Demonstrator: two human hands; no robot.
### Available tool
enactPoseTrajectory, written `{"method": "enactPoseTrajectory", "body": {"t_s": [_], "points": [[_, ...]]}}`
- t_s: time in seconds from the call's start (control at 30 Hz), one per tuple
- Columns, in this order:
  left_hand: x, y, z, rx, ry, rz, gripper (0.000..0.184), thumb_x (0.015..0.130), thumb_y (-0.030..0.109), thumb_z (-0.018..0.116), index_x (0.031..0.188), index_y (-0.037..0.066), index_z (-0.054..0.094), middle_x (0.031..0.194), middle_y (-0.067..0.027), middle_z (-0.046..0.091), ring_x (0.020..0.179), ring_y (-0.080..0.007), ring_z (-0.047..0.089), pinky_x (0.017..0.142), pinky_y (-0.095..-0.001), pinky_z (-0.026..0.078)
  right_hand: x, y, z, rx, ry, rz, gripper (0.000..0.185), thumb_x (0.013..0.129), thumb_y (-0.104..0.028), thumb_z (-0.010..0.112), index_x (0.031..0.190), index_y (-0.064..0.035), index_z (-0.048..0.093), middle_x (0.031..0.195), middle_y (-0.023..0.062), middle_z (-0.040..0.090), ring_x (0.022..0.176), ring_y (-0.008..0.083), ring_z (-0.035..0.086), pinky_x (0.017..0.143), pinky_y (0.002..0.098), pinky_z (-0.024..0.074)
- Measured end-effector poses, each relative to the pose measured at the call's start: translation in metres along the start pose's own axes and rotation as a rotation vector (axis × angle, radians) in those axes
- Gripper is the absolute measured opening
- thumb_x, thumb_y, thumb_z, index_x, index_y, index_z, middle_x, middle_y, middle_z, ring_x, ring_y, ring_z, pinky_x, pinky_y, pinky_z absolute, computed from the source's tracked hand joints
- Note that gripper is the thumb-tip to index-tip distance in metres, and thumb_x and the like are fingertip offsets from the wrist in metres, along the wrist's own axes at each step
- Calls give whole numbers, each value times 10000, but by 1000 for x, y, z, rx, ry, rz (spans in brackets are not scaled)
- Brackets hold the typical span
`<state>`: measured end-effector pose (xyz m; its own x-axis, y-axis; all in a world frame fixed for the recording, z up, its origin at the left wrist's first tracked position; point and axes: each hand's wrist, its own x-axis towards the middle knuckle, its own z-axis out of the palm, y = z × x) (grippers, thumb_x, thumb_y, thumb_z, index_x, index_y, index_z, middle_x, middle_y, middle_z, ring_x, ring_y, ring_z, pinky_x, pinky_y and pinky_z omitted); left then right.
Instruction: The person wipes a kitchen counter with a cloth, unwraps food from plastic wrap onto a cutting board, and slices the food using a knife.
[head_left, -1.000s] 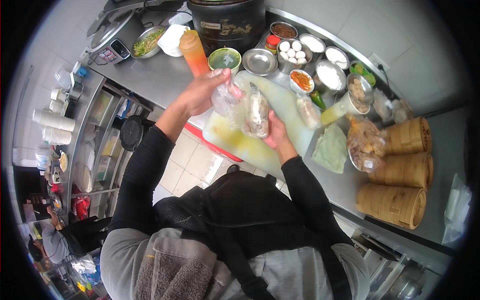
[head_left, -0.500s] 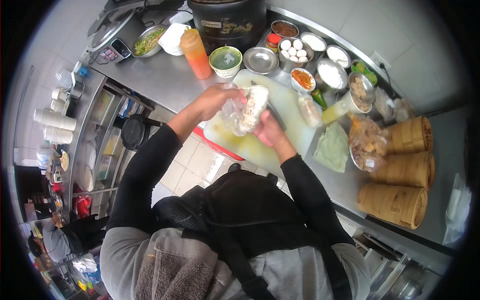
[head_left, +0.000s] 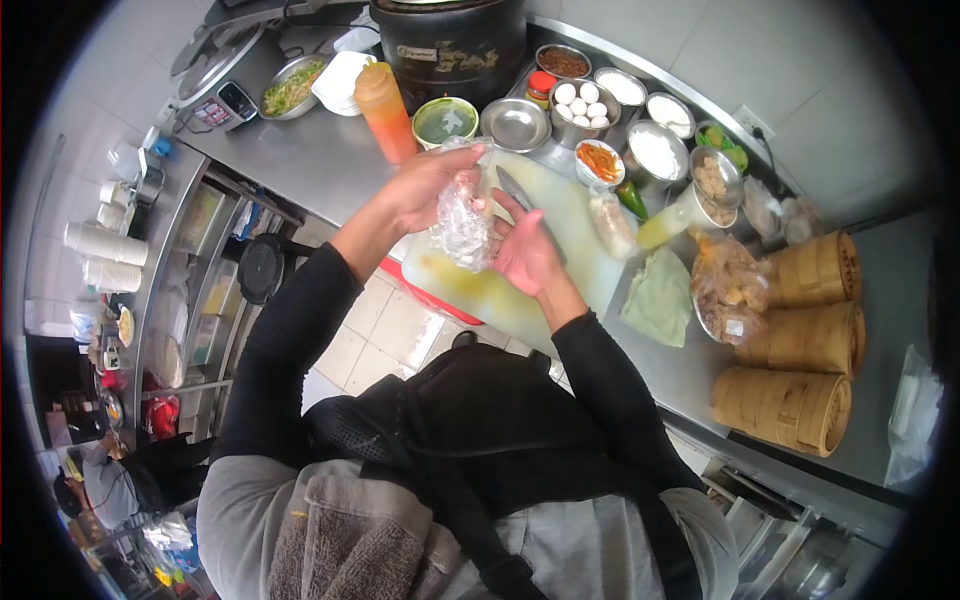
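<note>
A pale food roll in clear plastic wrap is held above the cutting board. My left hand is closed around its upper left side. My right hand is open beside its right side, palm up and fingers spread; its fingertips are close to the plastic, and I cannot tell whether they touch. Part of a knife shows on the board behind my right hand. A second wrapped roll lies at the board's right edge, next to a green chili pepper.
Along the back stand an orange squeeze bottle, a green-rimmed tub, a metal plate, a bowl of eggs and a bowl of orange strips. To the right are a green cloth, a food bag and bamboo steamers.
The roll's bare pale side has turned out of sight, and plastic now covers the side I see. My right hand has opened from the roll, its fingers spreading.
</note>
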<state>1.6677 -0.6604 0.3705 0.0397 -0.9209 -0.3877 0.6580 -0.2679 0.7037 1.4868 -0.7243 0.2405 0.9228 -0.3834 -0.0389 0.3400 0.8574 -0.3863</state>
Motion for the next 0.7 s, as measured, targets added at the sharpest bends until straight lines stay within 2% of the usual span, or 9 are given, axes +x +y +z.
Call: {"method": "enactPoseTrajectory", "body": {"t_s": [0.03,0.1,0.17,0.3,0.37,0.5,0.57,0.67,0.7], "points": [[0,1,2,37,6,2,309,1038,282,569,780,122,512,641,32,483,560,-126,521,593,-314,525,3,3,-1,-177,20,19,849,912,-533,685,1533,-121,280,1431,133,466,1266,341,543,1000,556,494],[3,3,0,80,8,4,337,1038,292,570,751,127,506,631,36,471,545,-113,497,579,-310,515,8,5,14,-187,61,34,732,947,-421,693,1499,-87,348,1357,103,535,1227,278,575,991,497,516],[5,8,-13,-22,-81,-16,203,1027,245,589,888,105,540,652,34,464,567,-113,504,583,-322,496,9,7,16,-213,89,131,581,976,-306,680,1441,-56,439,1254,67,603,1139,211,621,967,416,539],[-2,17,-24,-40,-168,11,200,1031,255,579,892,119,535,656,50,444,544,-88,442,574,-303,466,1,12,0,-231,85,131,470,985,-255,670,1375,-45,514,1178,46,648,1065,180,650,944,376,548],[-12,28,-28,-21,-103,79,208,1037,263,567,878,137,519,659,59,425,544,-78,413,571,-296,445,-4,13,0,-194,159,-49,453,979,-249,680,1352,-43,528,1185,51,652,1039,179,655,928,382,551],[-23,38,-52,56,-35,158,151,1030,252,576,938,135,547,675,67,424,545,-71,398,569,-270,412,-11,1,-13,-246,157,-125,583,940,-391,701,1344,-16,512,1190,108,650,1147,263,632,974,431,548],[-27,44,-54,103,53,126,182,970,269,663,1018,116,578,706,67,469,552,-65,410,565,-257,399,-11,-7,-17,-49,-238,-118,721,885,-509,725,1365,-21,501,1194,120,645,1145,282,632,959,449,548],[-48,40,-20,1085,254,218,406,795,302,818,1086,77,647,823,5,622,644,-100,534,597,-270,447,-24,-11,3,107,-203,-4,825,851,-570,733,1414,-31,462,1207,137,641,1160,300,627,968,472,535],[-44,36,-27,1084,252,218,406,795,302,818,1086,77,647,823,5,622,644,-100,534,597,-270,447,-22,-8,-6,106,-201,-6,825,851,-570,733,1414,-31,462,1207,137,641,1160,300,627,968,472,535]]}}
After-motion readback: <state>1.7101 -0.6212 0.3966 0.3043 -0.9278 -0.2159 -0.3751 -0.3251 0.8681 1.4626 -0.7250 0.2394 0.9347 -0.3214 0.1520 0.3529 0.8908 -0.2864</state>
